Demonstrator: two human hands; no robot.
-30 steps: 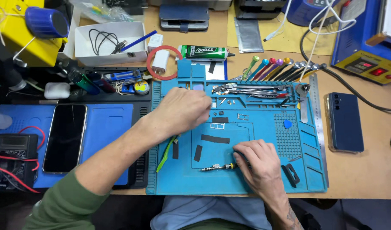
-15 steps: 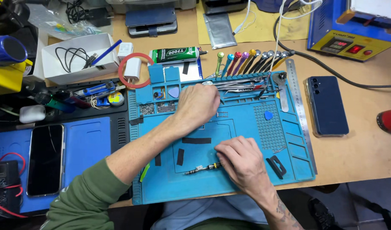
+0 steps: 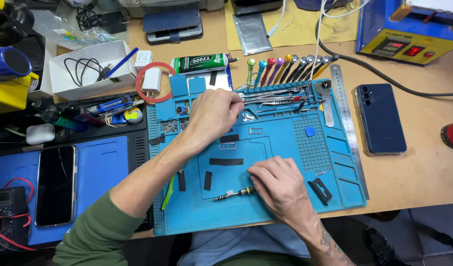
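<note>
My left hand [image 3: 214, 116] reaches across a blue silicone work mat [image 3: 285, 143] to its upper middle. Its fingers curl down beside small metal parts [image 3: 247, 117] and a row of tweezers [image 3: 276, 98]; what they grip is hidden. Near the mat's front edge my right hand [image 3: 278, 184] rests knuckles up. Its fingertips close on the handle end of a small precision screwdriver [image 3: 229, 195], which lies flat and points left. Black adhesive strips [image 3: 225, 161] lie between the two hands.
A dark blue phone [image 3: 381, 118] lies face down right of a steel ruler [image 3: 348, 133]. A black phone [image 3: 55, 184] lies on a second blue mat at left. Coloured screwdrivers [image 3: 280, 66], a glue tube [image 3: 199, 63], a white box [image 3: 88, 74] and a blue power supply [image 3: 409, 29] stand behind.
The head view has drifted, so the bench appears shifted. My left hand has edged slightly toward the tweezers. The right hand stays on the screwdriver.
</note>
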